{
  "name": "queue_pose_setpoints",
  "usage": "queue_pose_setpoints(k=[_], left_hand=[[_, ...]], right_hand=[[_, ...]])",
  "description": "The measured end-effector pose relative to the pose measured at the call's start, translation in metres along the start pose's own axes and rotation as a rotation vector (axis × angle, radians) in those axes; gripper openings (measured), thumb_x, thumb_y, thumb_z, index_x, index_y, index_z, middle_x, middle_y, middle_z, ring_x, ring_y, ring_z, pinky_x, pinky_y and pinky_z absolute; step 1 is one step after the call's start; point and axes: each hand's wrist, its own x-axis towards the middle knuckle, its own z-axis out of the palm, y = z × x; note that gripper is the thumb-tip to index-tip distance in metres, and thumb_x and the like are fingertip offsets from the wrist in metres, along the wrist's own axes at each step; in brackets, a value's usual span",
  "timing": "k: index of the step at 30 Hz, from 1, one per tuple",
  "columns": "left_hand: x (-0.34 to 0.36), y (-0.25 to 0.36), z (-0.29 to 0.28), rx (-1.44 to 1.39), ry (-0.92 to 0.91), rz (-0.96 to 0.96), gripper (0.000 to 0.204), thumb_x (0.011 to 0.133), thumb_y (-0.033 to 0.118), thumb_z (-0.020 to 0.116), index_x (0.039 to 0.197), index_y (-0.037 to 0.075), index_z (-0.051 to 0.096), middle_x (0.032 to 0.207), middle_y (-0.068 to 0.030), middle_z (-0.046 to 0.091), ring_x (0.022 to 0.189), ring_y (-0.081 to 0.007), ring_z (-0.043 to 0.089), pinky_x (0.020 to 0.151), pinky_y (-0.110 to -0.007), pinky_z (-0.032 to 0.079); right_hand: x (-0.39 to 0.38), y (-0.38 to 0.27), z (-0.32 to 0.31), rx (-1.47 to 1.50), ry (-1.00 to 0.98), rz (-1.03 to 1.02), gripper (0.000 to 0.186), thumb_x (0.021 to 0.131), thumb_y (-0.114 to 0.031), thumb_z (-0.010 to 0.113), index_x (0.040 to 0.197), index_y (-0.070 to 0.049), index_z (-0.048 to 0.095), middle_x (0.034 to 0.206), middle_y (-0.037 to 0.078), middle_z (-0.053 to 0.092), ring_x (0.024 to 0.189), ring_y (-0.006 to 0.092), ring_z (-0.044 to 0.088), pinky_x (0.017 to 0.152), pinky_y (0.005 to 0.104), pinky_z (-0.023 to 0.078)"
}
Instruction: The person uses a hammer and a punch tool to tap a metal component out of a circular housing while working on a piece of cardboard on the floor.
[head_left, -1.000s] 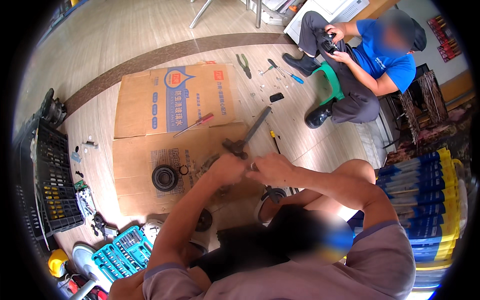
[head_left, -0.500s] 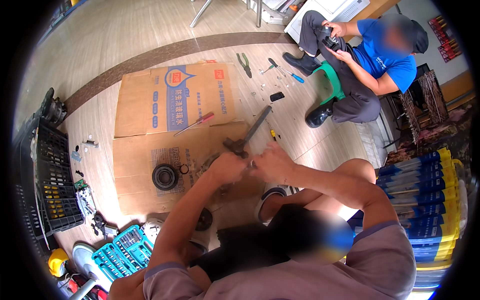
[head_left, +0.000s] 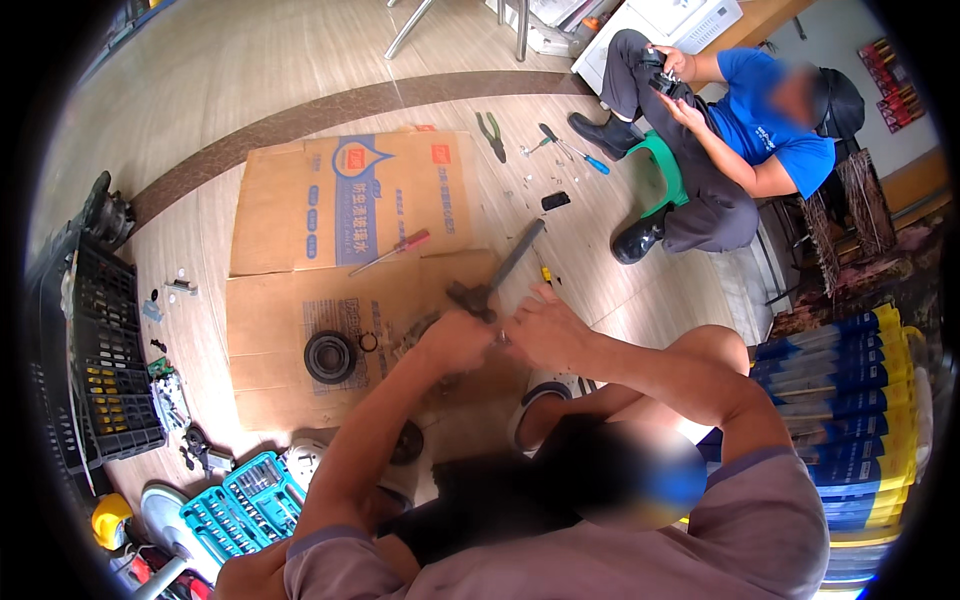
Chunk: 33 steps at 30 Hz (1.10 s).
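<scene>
My left hand (head_left: 456, 342) and my right hand (head_left: 548, 326) meet over the near right part of a flattened cardboard box (head_left: 285, 290). Both are closed, fingertips almost touching around a small piece that I cannot make out. Just beyond them lies a dark, hammer-like metal tool (head_left: 472, 298), its long bar pointing away to the right. Left of my hands a thick black ring-shaped part (head_left: 330, 357) rests on the cardboard, with a thin black ring (head_left: 368, 342) beside it. Farther up, a red-handled screwdriver (head_left: 412, 241) lies across the cardboard.
Pliers (head_left: 492, 136), a blue-handled screwdriver (head_left: 597, 165) and a black piece (head_left: 555, 201) lie on the floor beyond. A person in blue (head_left: 765, 125) sits at far right, handling a dark part. A black crate (head_left: 115, 370) and teal socket set (head_left: 245, 505) stand left.
The view has shifted slightly. My hands remain together in almost the same place, with only small finger movements; the tools on the floor and cardboard have not moved.
</scene>
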Motion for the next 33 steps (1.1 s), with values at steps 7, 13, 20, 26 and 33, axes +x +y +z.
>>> queue_pose_setpoints(k=[7, 13, 20, 26, 33], left_hand=[[0.000, -0.002, 0.002, -0.019, 0.015, 0.017, 0.026, 0.066, 0.011, 0.071, 0.091, 0.005, 0.069, 0.084, -0.0144, 0.071, 0.081, -0.0358, 0.070, 0.074, -0.047, 0.057], [-0.001, 0.007, -0.008, -0.016, -0.015, -0.034, 0.026, 0.067, 0.011, 0.071, 0.093, 0.007, 0.069, 0.085, -0.0143, 0.072, 0.081, -0.0354, 0.071, 0.074, -0.047, 0.057], [0.000, 0.000, -0.003, 0.032, 0.001, 0.056, 0.030, 0.070, 0.013, 0.071, 0.099, 0.006, 0.069, 0.078, -0.0168, 0.071, 0.075, -0.0352, 0.072, 0.070, -0.047, 0.059], [-0.002, 0.005, -0.006, 0.001, 0.055, 0.027, 0.018, 0.068, 0.013, 0.072, 0.085, 0.006, 0.071, 0.078, -0.0165, 0.071, 0.075, -0.0356, 0.072, 0.070, -0.047, 0.059], [0.000, -0.002, 0.005, -0.023, 0.012, 0.005, 0.024, 0.069, 0.012, 0.071, 0.092, 0.005, 0.070, 0.079, -0.0161, 0.071, 0.076, -0.0363, 0.072, 0.072, -0.048, 0.058]], right_hand=[[0.001, 0.008, 0.001, -0.177, 0.375, -0.168, 0.024, 0.091, -0.032, 0.067, 0.103, -0.012, 0.071, 0.089, 0.007, 0.069, 0.107, 0.0268, 0.063, 0.116, 0.0514, 0.031], [0.001, -0.005, 0.001, 0.109, -0.048, 0.097, 0.023, 0.086, -0.028, 0.068, 0.103, -0.013, 0.071, 0.089, 0.006, 0.067, 0.104, 0.0250, 0.063, 0.115, 0.0507, 0.031], [-0.004, 0.009, 0.005, -0.147, 0.420, -0.173, 0.022, 0.089, -0.030, 0.068, 0.100, -0.012, 0.070, 0.087, 0.005, 0.068, 0.099, 0.0255, 0.064, 0.103, 0.0466, 0.038], [0.002, 0.001, 0.011, 0.019, -0.005, 0.022, 0.021, 0.091, -0.029, 0.066, 0.106, -0.015, 0.071, 0.089, 0.003, 0.068, 0.100, 0.0240, 0.063, 0.113, 0.0532, 0.031], [-0.003, 0.008, 0.015, -0.131, 0.309, -0.071, 0.024, 0.092, -0.029, 0.065, 0.109, -0.014, 0.070, 0.092, 0.004, 0.070, 0.106, 0.0239, 0.063, 0.110, 0.0494, 0.034]])
